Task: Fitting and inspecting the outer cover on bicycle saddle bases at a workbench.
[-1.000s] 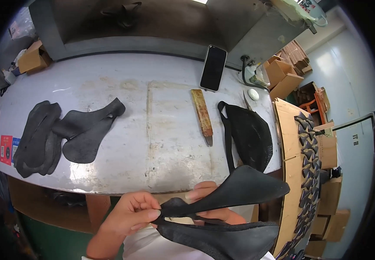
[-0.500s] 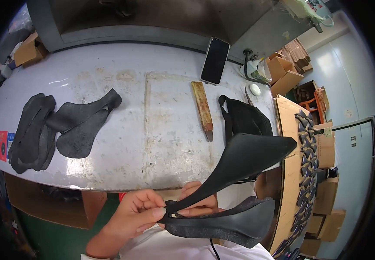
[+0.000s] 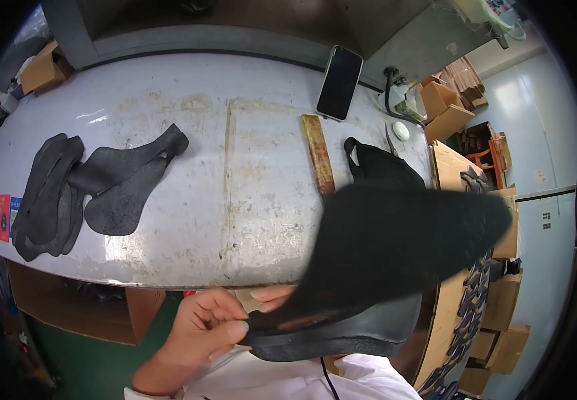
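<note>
With my left hand (image 3: pixel 202 328) I pinch the narrow end of a black two-winged piece (image 3: pixel 385 250) between thumb and fingers. It fans out to the right of that hand, one wing raised above the other, and covers most of my right hand (image 3: pixel 272 297), whose grip I cannot tell. The table (image 3: pixel 195 207) lies ahead.

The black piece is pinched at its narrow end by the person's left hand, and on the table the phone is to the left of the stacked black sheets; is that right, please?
Not quite: in the head view, the phone is to the right of the stacked black sheets on the table. The left hand pinches the black piece at its narrow end.
</note>
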Motion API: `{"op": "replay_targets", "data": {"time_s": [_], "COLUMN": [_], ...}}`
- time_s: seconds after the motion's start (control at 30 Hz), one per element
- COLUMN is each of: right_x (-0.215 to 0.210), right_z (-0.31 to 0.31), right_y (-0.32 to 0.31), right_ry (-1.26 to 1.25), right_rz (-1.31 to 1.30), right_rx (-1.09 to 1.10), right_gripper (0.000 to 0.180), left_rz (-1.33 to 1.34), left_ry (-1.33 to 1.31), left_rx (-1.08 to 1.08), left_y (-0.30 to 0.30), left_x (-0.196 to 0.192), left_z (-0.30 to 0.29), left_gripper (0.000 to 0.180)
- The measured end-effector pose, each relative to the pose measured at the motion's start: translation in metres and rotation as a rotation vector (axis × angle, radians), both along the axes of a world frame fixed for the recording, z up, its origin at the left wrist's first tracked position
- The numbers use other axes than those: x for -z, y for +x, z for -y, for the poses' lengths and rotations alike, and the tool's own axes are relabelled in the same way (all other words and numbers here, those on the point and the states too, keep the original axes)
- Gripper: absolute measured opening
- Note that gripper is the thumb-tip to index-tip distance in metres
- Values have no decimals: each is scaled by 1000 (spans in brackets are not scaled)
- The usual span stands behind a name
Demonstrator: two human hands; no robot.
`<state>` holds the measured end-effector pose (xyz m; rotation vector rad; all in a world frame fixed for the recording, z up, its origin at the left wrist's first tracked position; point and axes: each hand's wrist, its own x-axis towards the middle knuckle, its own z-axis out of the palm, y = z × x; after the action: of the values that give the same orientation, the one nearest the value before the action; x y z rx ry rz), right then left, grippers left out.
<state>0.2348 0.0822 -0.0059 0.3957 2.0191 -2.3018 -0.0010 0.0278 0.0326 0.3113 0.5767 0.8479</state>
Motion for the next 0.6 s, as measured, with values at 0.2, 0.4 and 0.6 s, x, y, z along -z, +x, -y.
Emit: {"op": "replay_targets", "data": {"time_s": [0.2, 0.4, 0.6], "right_x": [6, -8, 6], "right_z": [34, 30, 47], "right_y": [-13, -5, -5], "right_ry": [907, 879, 884], "right_rz": [-667, -627, -633], "right_rx": [895, 831, 936], "right_gripper": [25, 18, 23], "left_rz": [-138, -150, -139], "left_ry": [40, 55, 60], "left_rx": [126, 194, 200], "left_y": [3, -1, 0], "left_x": [-4, -5, -7], "left_z": [5, 5, 5], "left_gripper": [13, 10, 12]}}
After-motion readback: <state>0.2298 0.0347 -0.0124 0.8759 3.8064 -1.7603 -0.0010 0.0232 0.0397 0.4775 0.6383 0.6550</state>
